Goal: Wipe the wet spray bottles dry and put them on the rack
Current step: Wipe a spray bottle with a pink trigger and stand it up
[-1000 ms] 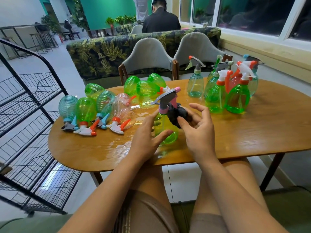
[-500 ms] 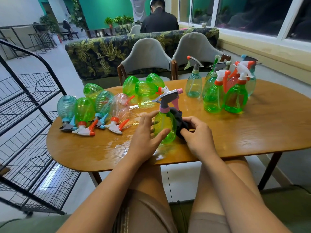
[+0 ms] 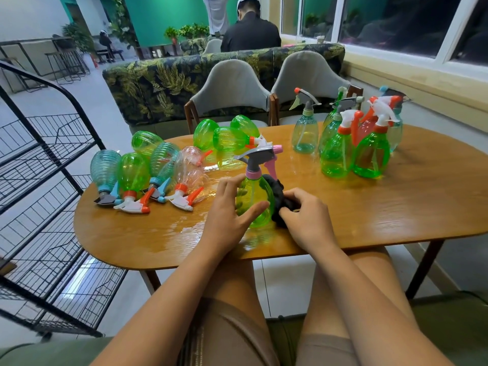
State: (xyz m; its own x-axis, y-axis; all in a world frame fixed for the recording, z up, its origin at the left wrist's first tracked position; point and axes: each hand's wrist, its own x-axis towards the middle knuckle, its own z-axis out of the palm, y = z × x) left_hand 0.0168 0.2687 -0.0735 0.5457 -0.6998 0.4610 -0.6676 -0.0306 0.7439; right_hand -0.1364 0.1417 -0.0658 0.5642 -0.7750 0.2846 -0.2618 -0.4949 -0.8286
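A green spray bottle (image 3: 253, 199) with a grey and pink trigger head stands upright near the front of the wooden table (image 3: 396, 207). My left hand (image 3: 227, 215) holds its left side, thumb and fingers curled round the body. My right hand (image 3: 306, 217) grips a dark cloth (image 3: 277, 191) pressed against the bottle's right side. Several wet bottles (image 3: 148, 175) lie on their sides at the table's left. Several upright bottles (image 3: 356, 149) stand at the back right. A black wire rack (image 3: 47, 180) stands to the left of the table.
A puddle of water (image 3: 184, 228) glistens on the table in front of the lying bottles. Two grey chairs (image 3: 232, 88) and a leaf-patterned sofa stand behind the table. A person in black sits beyond the sofa. My knees are under the table's front edge.
My right hand has dropped with the cloth from the trigger head down to the lower right side of the bottle. My left hand has closed more firmly round the body.
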